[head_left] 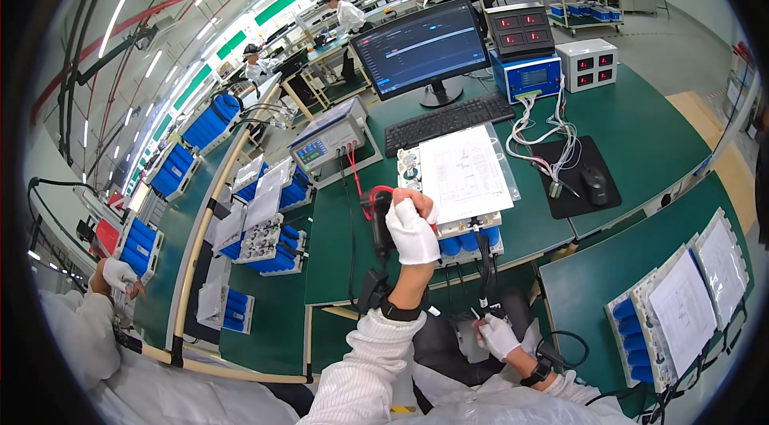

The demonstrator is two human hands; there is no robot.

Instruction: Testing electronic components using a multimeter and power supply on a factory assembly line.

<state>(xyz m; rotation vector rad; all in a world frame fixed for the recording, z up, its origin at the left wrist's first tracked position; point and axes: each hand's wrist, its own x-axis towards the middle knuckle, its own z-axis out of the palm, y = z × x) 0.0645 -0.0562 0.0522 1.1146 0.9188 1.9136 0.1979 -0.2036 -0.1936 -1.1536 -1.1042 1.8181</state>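
My left hand (412, 229), in a white fingerless glove, is raised at the front left of a battery pack. Its fingers are closed round a red test lead (383, 189); a black handle-like piece (380, 225) hangs beside the hand. The battery pack, with blue cells (460, 244), lies in front of me under a printed sheet (466, 173). Low over my lap, my right hand (498, 337), gloved too, is closed on a thin, light-tipped thing too small to name. Black cables (484, 265) drop from the pack's front towards it.
A bench meter (330, 140) stands left of the keyboard (444, 122) and monitor (420, 48). Behind right are a blue tester (525, 76), wires and a mouse (593, 183). More packs sit left and right (633, 341). A co-worker's gloved hand (120, 274) shows at far left.
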